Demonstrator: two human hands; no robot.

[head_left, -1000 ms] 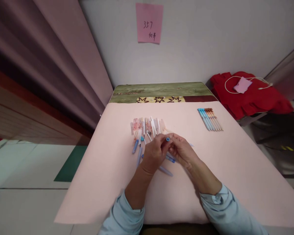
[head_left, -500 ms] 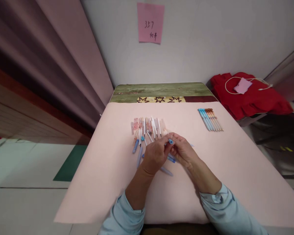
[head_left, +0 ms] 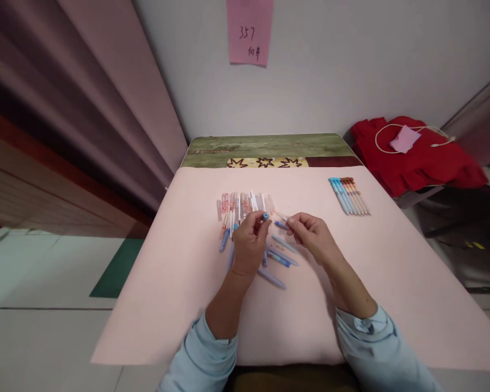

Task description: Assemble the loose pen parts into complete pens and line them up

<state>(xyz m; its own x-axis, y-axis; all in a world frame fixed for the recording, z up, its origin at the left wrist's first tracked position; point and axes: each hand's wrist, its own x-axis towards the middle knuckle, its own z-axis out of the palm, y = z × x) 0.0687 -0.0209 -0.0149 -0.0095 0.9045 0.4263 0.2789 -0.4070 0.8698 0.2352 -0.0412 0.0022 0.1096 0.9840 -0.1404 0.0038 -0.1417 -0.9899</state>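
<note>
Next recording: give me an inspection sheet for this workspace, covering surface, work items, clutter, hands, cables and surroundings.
Surface: pink table cover, with a patterned green strip at the far edge.
Work items: loose pen parts spread behind the hands; blue barrels lying between them; row of assembled pens at far right.
Clutter: nothing seen on the cover besides the pens.
Hands: left hand grips a blue-capped pen piece; right hand pinches a thin pale piece.
Cables: white cord on the red cloth.
Surroundings: pink note on the wall, curtain at left.
</note>
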